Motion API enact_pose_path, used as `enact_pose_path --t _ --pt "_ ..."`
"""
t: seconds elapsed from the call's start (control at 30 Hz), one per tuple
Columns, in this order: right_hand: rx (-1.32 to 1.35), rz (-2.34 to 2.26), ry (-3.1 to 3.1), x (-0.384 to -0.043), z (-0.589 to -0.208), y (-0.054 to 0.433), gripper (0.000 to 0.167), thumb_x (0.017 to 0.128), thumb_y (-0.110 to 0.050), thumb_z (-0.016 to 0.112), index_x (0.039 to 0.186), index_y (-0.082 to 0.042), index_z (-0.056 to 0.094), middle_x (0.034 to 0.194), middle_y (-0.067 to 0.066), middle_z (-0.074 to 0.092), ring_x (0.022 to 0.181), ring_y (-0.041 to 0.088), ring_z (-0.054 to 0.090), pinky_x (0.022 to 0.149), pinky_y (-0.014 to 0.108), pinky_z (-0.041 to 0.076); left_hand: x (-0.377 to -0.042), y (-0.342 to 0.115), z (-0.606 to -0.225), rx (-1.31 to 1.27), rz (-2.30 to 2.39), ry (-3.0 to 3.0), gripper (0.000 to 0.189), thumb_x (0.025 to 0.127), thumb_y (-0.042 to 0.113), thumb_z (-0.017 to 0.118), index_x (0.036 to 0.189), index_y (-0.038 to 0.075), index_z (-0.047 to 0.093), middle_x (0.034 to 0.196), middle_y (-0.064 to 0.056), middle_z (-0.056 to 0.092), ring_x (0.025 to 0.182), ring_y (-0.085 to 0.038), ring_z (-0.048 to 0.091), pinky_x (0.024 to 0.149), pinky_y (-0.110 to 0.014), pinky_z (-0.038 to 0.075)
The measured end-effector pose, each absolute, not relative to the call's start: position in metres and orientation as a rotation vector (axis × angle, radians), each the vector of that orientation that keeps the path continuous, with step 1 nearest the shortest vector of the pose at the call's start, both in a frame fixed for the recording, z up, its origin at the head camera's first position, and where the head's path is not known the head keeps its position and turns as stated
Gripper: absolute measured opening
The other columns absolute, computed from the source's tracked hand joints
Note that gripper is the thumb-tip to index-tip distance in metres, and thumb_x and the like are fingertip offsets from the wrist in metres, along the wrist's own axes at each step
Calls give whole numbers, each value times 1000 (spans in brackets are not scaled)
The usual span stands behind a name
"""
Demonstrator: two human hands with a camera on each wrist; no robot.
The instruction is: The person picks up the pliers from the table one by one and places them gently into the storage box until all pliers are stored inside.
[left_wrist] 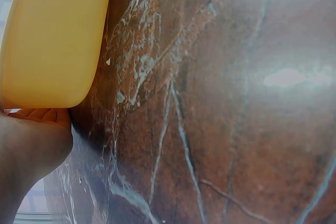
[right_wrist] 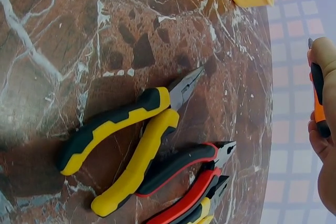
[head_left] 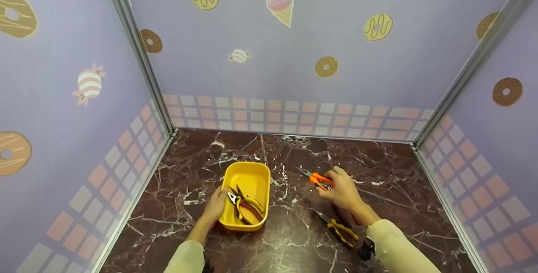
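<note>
Lilac wall panels (head_left: 273, 67) bearing printed doughnuts (head_left: 323, 72) and an ice-cream cone (head_left: 280, 1) above a checked band (head_left: 274, 117); metal corner posts (head_left: 153, 84); marbled bench (head_left: 391, 189).

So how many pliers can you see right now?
6: orange pair in the right hand; yellow pair, red pair and second yellow pair on the table; silver-headed pair and dark-headed pair in the bin. More may be hidden in there.

Passable across the marble top (head_left: 290, 227) between the yellow box (head_left: 252, 177) and the orange-handled pliers (head_left: 315, 178). Blocked near right by yellow-and-black pliers (head_left: 336, 226) and red-handled pliers (right_wrist: 182, 198), bounded far by the patterned wall (head_left: 273, 80).
</note>
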State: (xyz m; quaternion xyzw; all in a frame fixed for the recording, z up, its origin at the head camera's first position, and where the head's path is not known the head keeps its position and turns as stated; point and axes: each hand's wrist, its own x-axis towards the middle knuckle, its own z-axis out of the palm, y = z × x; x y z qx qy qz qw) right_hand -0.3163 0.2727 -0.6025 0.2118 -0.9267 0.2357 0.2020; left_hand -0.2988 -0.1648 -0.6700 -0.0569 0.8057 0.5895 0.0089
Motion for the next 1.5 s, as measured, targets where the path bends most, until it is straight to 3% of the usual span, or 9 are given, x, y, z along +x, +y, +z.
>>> enact_pose_path --t 1.2,1.5 --pt "670 683 -2510 -320 -600 248 38 73 -27 93 97 -6 73 86 10 57 73 17 47 63 39 46 -298 -164 -671 -167 1846 2523 52 117 25 37 159 -6 39 158 -30 45 147 -48 39 124 -60 26" --pt "671 681 -2502 -320 -601 240 38 71 -25 94 97 -7 73 86 8 57 73 18 47 63 39 46 -297 -164 -669 -140 1862 2518 50 117 22 37 158 -7 39 153 -33 49 140 -49 47 120 -61 32"
